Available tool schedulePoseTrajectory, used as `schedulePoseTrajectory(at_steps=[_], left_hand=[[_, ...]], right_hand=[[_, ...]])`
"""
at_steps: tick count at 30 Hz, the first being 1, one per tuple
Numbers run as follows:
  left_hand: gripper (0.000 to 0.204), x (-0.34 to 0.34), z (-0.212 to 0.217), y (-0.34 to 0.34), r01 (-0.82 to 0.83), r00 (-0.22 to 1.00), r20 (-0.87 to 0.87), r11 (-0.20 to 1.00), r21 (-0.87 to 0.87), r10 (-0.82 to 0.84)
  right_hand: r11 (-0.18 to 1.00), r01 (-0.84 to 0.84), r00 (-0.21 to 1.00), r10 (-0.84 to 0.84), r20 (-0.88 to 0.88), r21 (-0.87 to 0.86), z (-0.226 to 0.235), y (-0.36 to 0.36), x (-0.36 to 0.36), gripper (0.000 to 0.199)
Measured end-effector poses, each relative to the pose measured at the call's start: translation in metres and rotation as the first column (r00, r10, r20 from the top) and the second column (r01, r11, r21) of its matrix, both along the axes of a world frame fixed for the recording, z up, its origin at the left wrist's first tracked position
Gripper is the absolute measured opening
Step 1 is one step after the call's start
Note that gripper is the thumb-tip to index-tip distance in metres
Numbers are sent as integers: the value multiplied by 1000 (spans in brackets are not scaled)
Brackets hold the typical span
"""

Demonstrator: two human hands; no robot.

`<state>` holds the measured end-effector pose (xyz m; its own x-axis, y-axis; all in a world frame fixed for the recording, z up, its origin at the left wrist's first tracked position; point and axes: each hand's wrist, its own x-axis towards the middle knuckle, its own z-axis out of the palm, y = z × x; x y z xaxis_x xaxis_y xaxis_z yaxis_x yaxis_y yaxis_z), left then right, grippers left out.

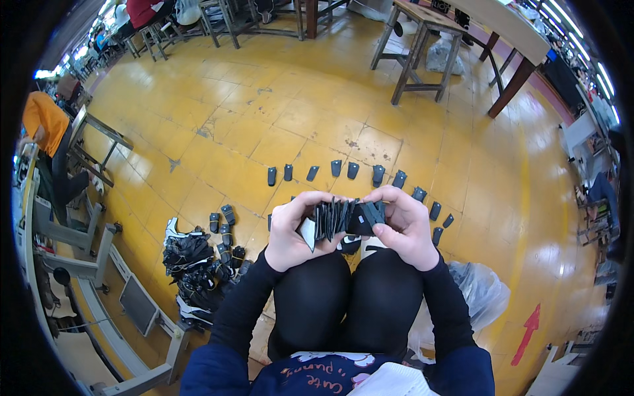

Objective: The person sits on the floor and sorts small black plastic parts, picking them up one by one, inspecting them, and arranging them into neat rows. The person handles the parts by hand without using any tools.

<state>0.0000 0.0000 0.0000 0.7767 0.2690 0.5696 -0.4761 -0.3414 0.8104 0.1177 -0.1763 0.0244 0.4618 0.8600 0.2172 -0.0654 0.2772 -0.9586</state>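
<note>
Above my knees, my left hand (288,224) is closed round a fanned stack of thin dark cut pieces (330,220). One white piece (308,232) shows at the stack's left end. My right hand (408,228) pinches several dark pieces (371,215) at the right end, thumb in front and fingers behind. Both hands meet at this one stack. On the floor beyond them, small dark piles of pieces (335,168) lie spaced in a curved row. What the pieces are made of I cannot tell.
To my left on the floor sit a heap of black and white pieces (191,264) and several tied dark bundles (227,214). A clear plastic bag (482,290) lies by my right leg. Metal frames (99,264) stand left; a wooden stool (422,49) and table stand ahead. A person in orange (46,122) is far left.
</note>
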Motion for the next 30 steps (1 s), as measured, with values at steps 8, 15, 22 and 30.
schedulePoseTrajectory(at_steps=[8, 15, 22, 30], left_hand=[[48, 5, 1, -11, -48, 994, -109, 991, -128, 34], [46, 0, -2, -8, -62, 995, -94, 982, -178, 45], [42, 2, -23, 15, -293, 950, -205, 899, -327, 235], [62, -85, -284, 76, -871, 490, -665, 338, -355, 563]], right_hand=[[997, -60, 993, 63, -101, 39, -4, -9, 10, 35], [1000, -30, 999, 30, -27, -6, -9, 1, 10, 40], [947, 246, 945, -186, 270, -207, -1, -20, -11, 39], [813, 376, 876, -155, 457, -444, -2, -71, -32, 29]])
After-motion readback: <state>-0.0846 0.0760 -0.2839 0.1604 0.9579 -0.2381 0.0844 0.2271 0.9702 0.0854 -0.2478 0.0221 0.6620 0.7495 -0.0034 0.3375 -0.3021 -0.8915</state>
